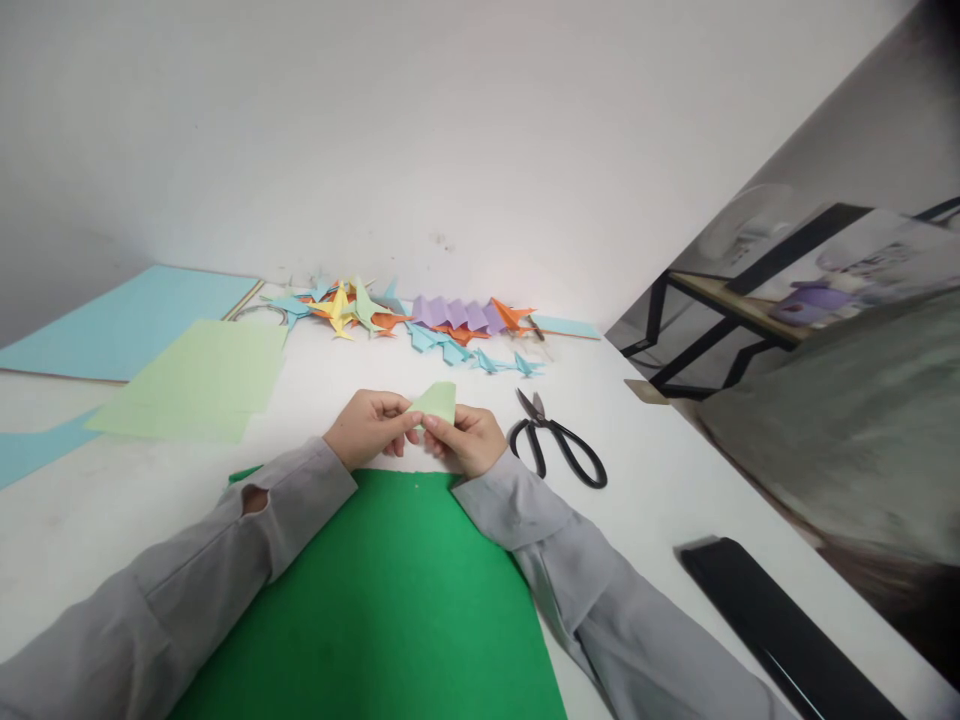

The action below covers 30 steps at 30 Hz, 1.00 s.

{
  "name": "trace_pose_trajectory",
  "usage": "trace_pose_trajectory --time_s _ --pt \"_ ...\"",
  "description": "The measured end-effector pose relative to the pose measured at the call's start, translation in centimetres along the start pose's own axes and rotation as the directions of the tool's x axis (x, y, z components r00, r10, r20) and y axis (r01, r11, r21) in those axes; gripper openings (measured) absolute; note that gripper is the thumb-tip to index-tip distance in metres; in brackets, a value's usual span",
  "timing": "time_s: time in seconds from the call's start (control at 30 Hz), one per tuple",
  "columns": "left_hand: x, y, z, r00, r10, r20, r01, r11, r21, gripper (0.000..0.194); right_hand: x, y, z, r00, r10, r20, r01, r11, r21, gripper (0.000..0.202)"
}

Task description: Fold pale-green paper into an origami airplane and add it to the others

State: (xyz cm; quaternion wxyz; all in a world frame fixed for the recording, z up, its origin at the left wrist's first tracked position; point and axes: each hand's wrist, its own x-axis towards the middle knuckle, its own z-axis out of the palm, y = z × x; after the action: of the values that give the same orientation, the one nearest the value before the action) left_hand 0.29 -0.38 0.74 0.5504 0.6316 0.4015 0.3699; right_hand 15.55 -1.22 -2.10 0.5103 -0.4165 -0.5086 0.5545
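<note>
A small folded piece of light green paper (441, 399) is pinched between both hands, just above the white table. My left hand (371, 425) grips its left side with thumb and fingers together. On the other side, my right hand (474, 437) has its thumb pressed against the paper's lower part. The fold's details are partly covered by my fingers. Below my wrists lies a large green sheet (390, 590). Black-handled scissors (551, 435) rest on the table to the right of my right hand, blades pointing away from me.
Folded paper figures (341, 305) and a purple pleated strip (457, 314) line the wall. Light green sheets (199, 380) and blue sheets (127, 320) lie at left. A long black object (780, 625) sits at right, near the table's edge. A shelf (735, 295) stands beyond.
</note>
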Motion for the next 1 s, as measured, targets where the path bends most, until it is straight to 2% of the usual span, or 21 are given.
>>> trace_pose_trajectory --time_s 0.1,0.3,0.4,0.57,0.8,0.9,1.0 --pt "0.05 -0.07 0.02 0.999 0.003 0.032 -0.004 0.999 0.036 0.030 0.08 -0.10 0.02 0.999 0.037 -0.008 -0.037 0.999 -0.002 0.037" --pt "0.15 -0.33 -0.11 0.999 0.018 -0.029 -0.017 1.000 0.015 0.029 0.39 -0.45 0.13 0.986 0.105 -0.130 -0.087 0.986 0.141 0.045" --pt "0.13 -0.25 -0.15 0.999 0.012 -0.038 -0.012 1.000 0.002 0.029 0.36 -0.70 0.13 0.982 0.132 -0.135 -0.108 0.979 0.173 0.049" --pt "0.06 -0.11 -0.11 0.999 0.016 -0.038 -0.016 1.000 0.003 0.027 0.14 -0.59 0.27 0.992 0.102 -0.068 -0.096 0.991 0.096 0.045" --pt "0.05 -0.30 -0.17 0.998 0.033 -0.046 -0.032 0.999 0.028 0.024 0.04 -0.53 0.40 0.984 0.024 -0.176 -0.020 0.999 0.027 0.036" --pt "-0.02 -0.25 -0.13 0.998 0.028 -0.055 -0.026 0.999 0.037 0.024 0.07 -0.39 0.19 0.982 -0.033 -0.184 0.030 0.999 -0.024 0.032" --pt "-0.02 -0.21 -0.05 0.998 0.022 -0.064 -0.019 0.999 0.044 0.024 0.15 -0.24 0.05 0.985 -0.035 -0.168 0.032 0.999 -0.026 0.032"
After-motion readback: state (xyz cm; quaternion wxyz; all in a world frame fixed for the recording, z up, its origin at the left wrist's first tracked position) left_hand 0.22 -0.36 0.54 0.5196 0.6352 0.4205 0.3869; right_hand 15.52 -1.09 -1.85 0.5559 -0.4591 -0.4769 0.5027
